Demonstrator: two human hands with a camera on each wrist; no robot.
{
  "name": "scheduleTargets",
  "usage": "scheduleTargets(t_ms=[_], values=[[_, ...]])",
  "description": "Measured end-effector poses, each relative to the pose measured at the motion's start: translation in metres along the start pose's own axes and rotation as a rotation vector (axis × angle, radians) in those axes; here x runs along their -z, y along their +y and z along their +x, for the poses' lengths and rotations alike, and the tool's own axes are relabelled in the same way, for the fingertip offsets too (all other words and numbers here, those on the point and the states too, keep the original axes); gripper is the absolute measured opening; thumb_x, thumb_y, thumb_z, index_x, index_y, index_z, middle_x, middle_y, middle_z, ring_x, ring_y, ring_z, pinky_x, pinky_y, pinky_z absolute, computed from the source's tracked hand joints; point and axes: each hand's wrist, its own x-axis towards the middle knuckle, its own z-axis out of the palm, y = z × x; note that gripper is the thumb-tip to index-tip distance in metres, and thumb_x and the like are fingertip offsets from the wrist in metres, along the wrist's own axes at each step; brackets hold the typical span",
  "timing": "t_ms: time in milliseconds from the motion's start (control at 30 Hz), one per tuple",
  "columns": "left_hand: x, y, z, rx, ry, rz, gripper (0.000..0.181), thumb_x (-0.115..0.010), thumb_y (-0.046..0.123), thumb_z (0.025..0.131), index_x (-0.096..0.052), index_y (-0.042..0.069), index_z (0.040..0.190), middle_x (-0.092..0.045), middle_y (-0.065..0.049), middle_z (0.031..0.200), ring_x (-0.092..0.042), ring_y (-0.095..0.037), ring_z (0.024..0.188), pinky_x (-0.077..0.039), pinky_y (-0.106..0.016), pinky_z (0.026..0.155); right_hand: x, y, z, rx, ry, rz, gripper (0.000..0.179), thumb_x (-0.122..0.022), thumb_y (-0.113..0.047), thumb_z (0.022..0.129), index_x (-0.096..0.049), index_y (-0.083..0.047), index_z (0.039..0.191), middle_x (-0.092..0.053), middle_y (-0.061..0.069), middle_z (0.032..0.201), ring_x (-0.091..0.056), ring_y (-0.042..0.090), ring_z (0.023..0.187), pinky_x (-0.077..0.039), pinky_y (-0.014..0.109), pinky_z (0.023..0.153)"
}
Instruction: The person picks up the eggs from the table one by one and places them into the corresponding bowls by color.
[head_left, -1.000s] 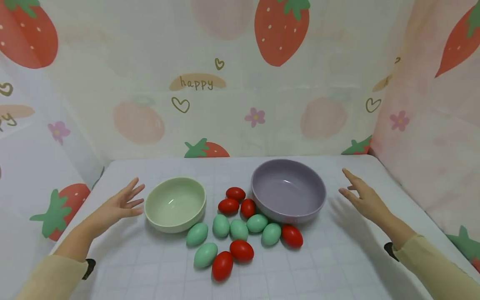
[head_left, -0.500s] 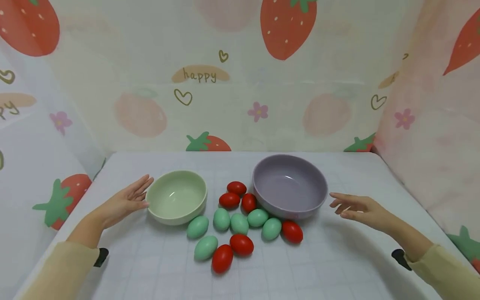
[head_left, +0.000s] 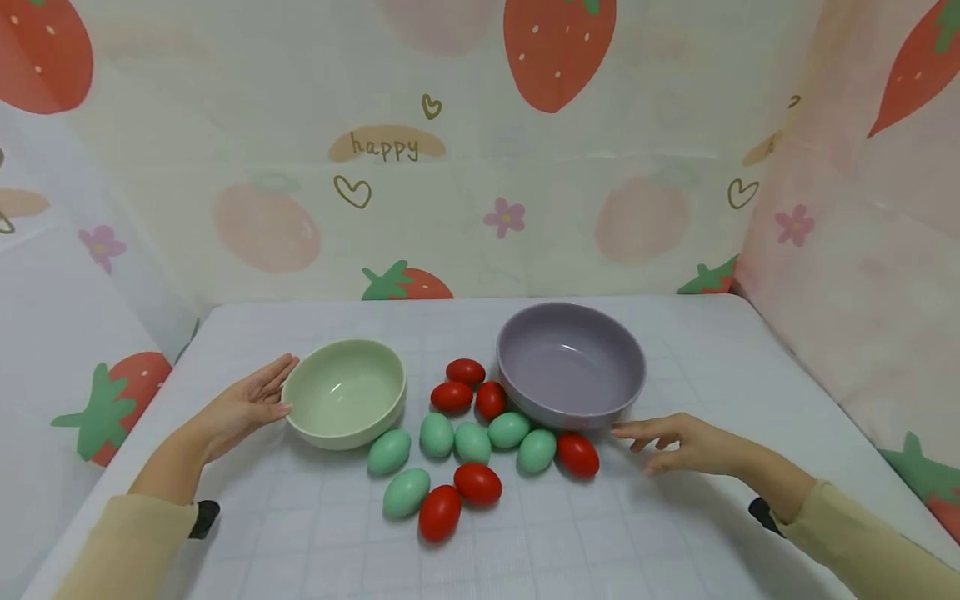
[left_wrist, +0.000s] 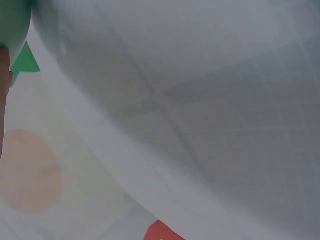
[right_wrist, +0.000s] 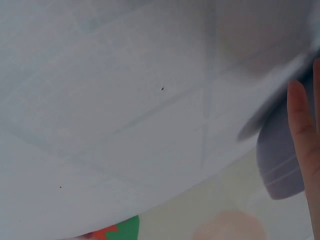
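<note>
In the head view my left hand lies against the left side of a light green bowl, its fingers straight along the rim. A green bowl edge and a fingertip show at the corner of the left wrist view. My right hand hovers with loosely bent fingers just off the front right of a wider purple bowl, holding nothing. Close to its fingertips lies a red egg. The right wrist view has the purple bowl behind its fingers.
Several mint green eggs and several red eggs lie between and in front of the bowls. They stand on a white checked tablecloth. Behind the table hangs a strawberry-print curtain.
My left hand has moved right, up to the green bowl. My right hand has lowered and come left toward the front of the purple bowl. Bowls and eggs keep their arrangement.
</note>
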Motion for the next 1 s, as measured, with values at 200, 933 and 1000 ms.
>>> scheduleTargets(t_ms=[200, 933, 1000], values=[[0.001, 0.002, 0.000, 0.011, -0.002, 0.000, 0.090, -0.058, -0.001, 0.093, 0.010, 0.003, 0.153, 0.011, -0.018, 0.159, 0.006, -0.042, 0.143, -0.041, -0.011, 0.093, -0.007, -0.001, 0.010, -0.001, 0.032, -0.001, 0.053, -0.069, -0.009, 0.089, -0.055, -0.014, 0.140, -0.059, -0.007, 0.133, -0.064, 0.023, 0.103, -0.050, 0.035, 0.086], [-0.002, 0.005, 0.000, 0.062, 0.032, -0.007, 0.090, -0.058, -0.003, 0.093, 0.008, 0.004, 0.154, 0.010, -0.016, 0.159, 0.004, -0.041, 0.144, -0.043, -0.014, 0.093, -0.038, -0.009, 0.040, 0.006, 0.114, 0.007, 0.050, -0.077, -0.012, 0.081, -0.064, -0.007, 0.129, -0.064, 0.016, 0.122, -0.056, 0.012, 0.085, -0.051, 0.024, 0.069], [-0.002, 0.005, 0.000, 0.061, 0.027, -0.010, 0.090, -0.058, -0.002, 0.093, 0.008, 0.004, 0.154, 0.010, -0.016, 0.159, 0.004, -0.041, 0.144, -0.043, -0.014, 0.094, -0.040, -0.008, 0.041, -0.016, 0.118, 0.007, 0.050, -0.077, -0.012, 0.081, -0.063, -0.002, 0.128, -0.062, 0.023, 0.122, -0.056, 0.004, 0.091, -0.051, 0.022, 0.076]])
